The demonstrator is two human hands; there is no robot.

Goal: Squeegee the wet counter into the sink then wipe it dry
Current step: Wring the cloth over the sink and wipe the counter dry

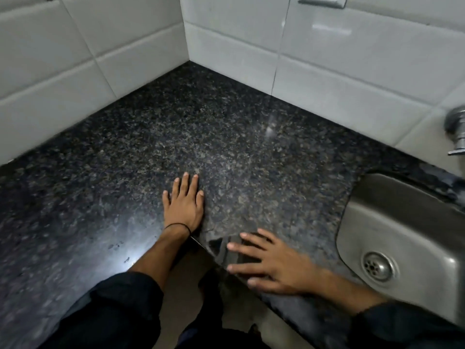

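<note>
The dark speckled granite counter (201,137) fills the corner between two tiled walls. My left hand (185,201) lies flat on it near the inner front corner, fingers together and pointing away, a thin black band on the wrist. My right hand (271,263) rests palm down at the counter's front edge with its fingers spread toward the left; it holds nothing. The steel sink (402,222) is set into the counter at the right, its drain (380,265) close to my right wrist. No squeegee or cloth is in view.
White tiled walls (100,59) close off the counter at the back and left. A metal tap (456,129) sticks out of the wall above the sink. The counter's front edge runs diagonally between my arms, with floor (191,285) and dark trousers below.
</note>
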